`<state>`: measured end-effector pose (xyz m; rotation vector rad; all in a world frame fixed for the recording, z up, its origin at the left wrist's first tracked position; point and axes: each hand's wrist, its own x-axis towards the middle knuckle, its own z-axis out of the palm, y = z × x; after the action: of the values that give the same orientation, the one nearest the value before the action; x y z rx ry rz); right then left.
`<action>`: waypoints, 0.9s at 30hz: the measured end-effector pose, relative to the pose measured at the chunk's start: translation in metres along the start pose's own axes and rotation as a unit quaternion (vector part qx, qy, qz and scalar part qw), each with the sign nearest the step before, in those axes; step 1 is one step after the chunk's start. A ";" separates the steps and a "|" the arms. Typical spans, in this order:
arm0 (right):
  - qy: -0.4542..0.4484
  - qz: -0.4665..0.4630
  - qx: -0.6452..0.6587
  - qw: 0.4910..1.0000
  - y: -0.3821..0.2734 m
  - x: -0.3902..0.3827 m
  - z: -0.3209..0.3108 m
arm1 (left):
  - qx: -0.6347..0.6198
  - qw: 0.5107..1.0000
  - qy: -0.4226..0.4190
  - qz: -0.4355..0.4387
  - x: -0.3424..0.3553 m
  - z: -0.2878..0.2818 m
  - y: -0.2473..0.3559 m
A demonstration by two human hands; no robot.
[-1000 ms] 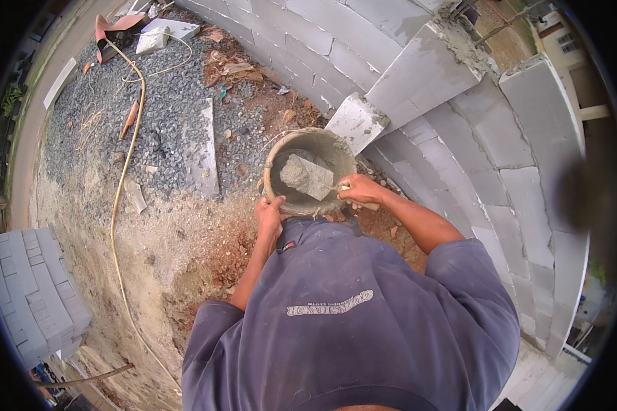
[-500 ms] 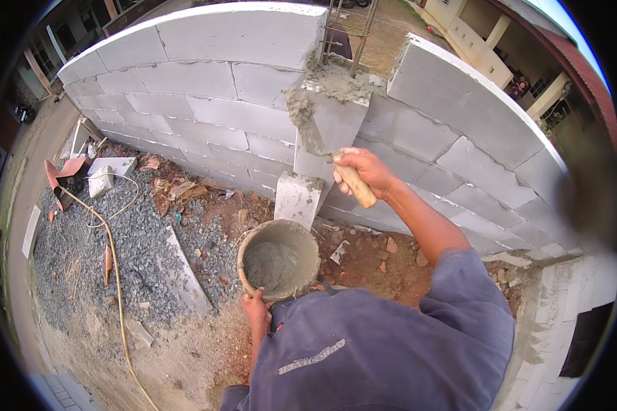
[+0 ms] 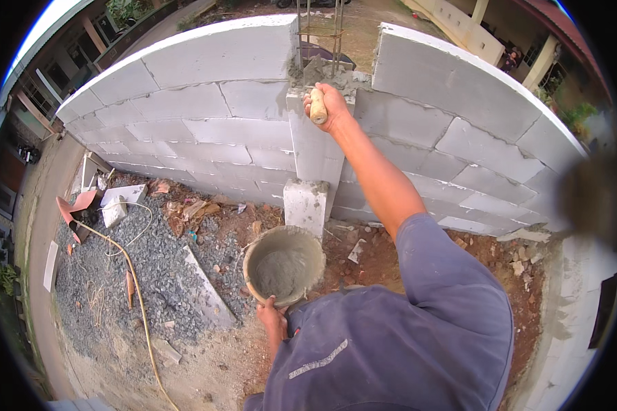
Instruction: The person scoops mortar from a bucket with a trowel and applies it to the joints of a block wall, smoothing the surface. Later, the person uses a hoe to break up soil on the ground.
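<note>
My right hand [image 3: 328, 104] grips the wooden trowel handle [image 3: 318, 111] at the top of the column [image 3: 308, 140] in the grey block wall [image 3: 216, 55]. The trowel's blade is hard to make out against the wet mortar [image 3: 325, 74], where thin metal bars stand up from the gap between the two wall sections. Down below, my left hand [image 3: 273, 316] holds the lower rim of a round bucket [image 3: 250, 267] with wet grey mortar [image 3: 279, 272] inside. A short pale block [image 3: 305, 204] stands at the column's foot, just beyond the bucket.
A gravel heap [image 3: 116, 274] with a yellow hose [image 3: 140, 308], pink sheet [image 3: 74, 212], loose white boards [image 3: 123, 193] and a long slab [image 3: 206, 284] lies at left. Broken rubble covers the soil at right. Houses, a path and a distant person [image 3: 511, 60] are beyond the wall.
My right hand has risen from inside the bucket to the column top, carrying the trowel with a lump of mortar midway. My left hand stays on the bucket; the view has tilted toward the wall.
</note>
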<state>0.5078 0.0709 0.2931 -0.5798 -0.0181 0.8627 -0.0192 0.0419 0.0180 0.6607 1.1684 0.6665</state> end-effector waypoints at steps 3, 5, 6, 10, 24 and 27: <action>0.029 -0.046 0.000 0.999 -0.014 0.024 0.000 | 0.009 1.000 -0.002 -0.016 0.001 -0.003 0.003; 0.018 -0.050 0.020 0.998 -0.014 0.030 0.010 | 0.008 1.000 0.011 -0.015 0.002 -0.006 0.005; 0.014 -0.054 0.031 0.998 -0.013 0.031 0.010 | 0.004 1.000 0.018 -0.019 0.001 -0.007 0.002; 0.043 -0.047 0.043 0.997 -0.011 0.037 0.008 | 0.052 0.998 0.015 -0.028 0.002 -0.010 0.006; -0.101 0.018 0.046 0.994 0.008 -0.011 -0.002 | 0.039 0.999 0.004 -0.019 -0.002 -0.008 0.004; -0.124 -0.016 -0.002 0.992 0.024 -0.087 -0.014 | 0.014 1.000 0.002 -0.007 -0.009 0.000 0.005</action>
<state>0.4365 0.0139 0.2885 -0.4715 -0.2545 0.8985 -0.0220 0.0378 0.0273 0.6740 1.1874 0.6410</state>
